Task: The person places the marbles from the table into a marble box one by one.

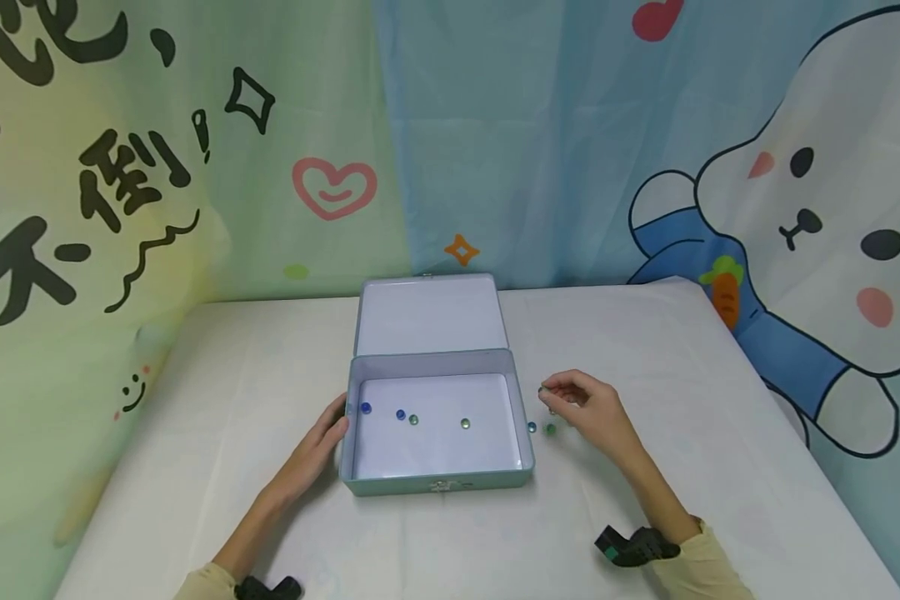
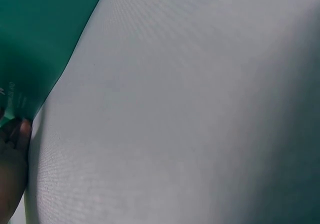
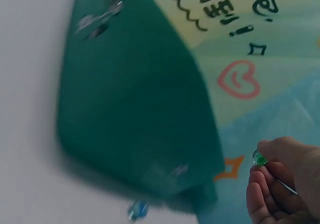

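Observation:
An open tin box (image 1: 438, 482) with green outer walls stands in the middle of the table, its lid (image 1: 431, 317) tipped back. Several blue and green glass marbles lie spread over its floor, among them a blue marble (image 1: 366, 408) by the left wall. My left hand (image 1: 311, 450) rests against the outside of the left wall. Just beyond the right wall, my right hand (image 1: 588, 412) pinches a clear marble with green inside (image 3: 260, 157) between thumb and fingers, above the table. Beneath that hand lie a blue marble (image 1: 532, 427) and a green marble (image 1: 551, 429).
A white cloth covers the table (image 1: 270, 358). Behind it hangs a printed curtain (image 1: 480, 150) with a rabbit figure and writing. Dark wrist cameras (image 1: 637, 547) sit on both wrists.

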A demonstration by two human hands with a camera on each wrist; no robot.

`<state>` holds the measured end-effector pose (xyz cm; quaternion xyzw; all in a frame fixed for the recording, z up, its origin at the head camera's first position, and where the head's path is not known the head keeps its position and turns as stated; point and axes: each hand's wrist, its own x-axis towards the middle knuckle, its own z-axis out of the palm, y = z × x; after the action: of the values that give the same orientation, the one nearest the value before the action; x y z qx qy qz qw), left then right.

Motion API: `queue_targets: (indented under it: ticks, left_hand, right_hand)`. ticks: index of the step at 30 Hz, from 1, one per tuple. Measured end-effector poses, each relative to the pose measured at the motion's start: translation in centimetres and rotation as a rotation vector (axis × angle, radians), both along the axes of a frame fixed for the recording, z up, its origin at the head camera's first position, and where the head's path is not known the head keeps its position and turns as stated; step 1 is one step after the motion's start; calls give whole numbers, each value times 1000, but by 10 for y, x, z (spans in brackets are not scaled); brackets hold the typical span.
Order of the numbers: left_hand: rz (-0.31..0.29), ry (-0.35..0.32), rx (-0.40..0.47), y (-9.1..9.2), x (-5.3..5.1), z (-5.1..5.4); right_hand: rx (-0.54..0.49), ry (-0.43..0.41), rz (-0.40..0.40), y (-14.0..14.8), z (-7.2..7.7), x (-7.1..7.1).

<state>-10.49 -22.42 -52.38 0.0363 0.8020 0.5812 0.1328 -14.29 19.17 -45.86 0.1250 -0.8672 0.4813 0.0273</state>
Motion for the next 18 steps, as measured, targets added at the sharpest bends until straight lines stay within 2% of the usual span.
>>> queue_targets:
  ticks: [3, 6, 11, 15, 18]
  left_hand:
    - [6, -5, 3, 0, 1, 0]
    - [8, -3, 8, -1, 1, 0]
    - [3, 6, 14, -1, 1, 0]
    - [1, 12, 19, 0, 0, 0]
    - [-1, 15, 14, 1, -1, -1]
  right_hand:
    - [-43, -47, 24, -20, 16, -8]
    - [-47, -40, 63, -42, 30, -19]
    - [-85, -65, 212, -81, 49, -40]
    - [-84, -83, 369, -112, 52, -59]
    - [-17, -70, 494, -135, 47, -72]
